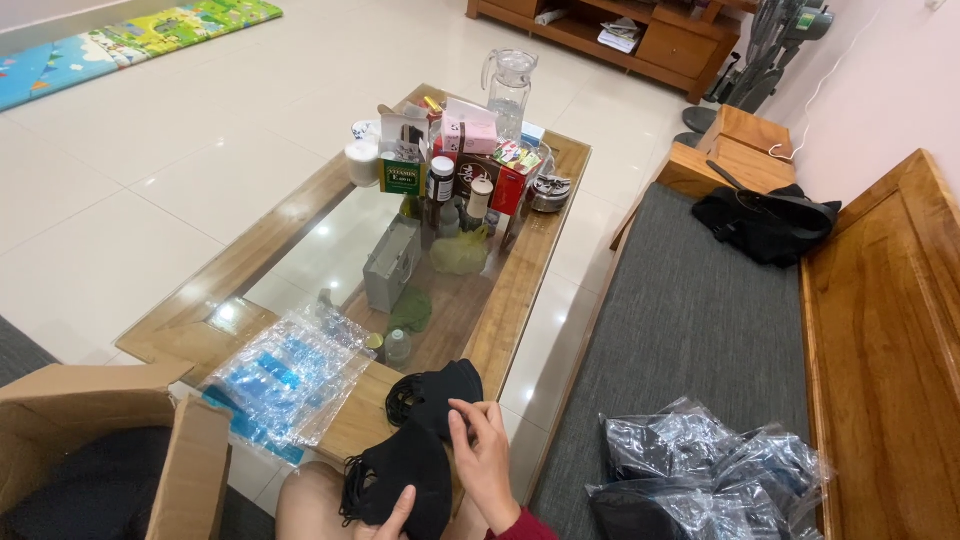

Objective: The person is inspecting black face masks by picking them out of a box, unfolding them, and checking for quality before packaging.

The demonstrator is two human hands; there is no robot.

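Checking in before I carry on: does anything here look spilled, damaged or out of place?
Nothing spilled or broken. The right hand and left hand hold black face masks neatly. Only the clear plastic packet overhangs the coffee table edge.

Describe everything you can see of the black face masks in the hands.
The black face masks form a small stack of soft, cloth-like pieces with thin ear loops hanging loose at the left edge. The stack lies tilted over the lap at the table's near edge. The right hand pinches its upper part, and the left hand supports it from below.
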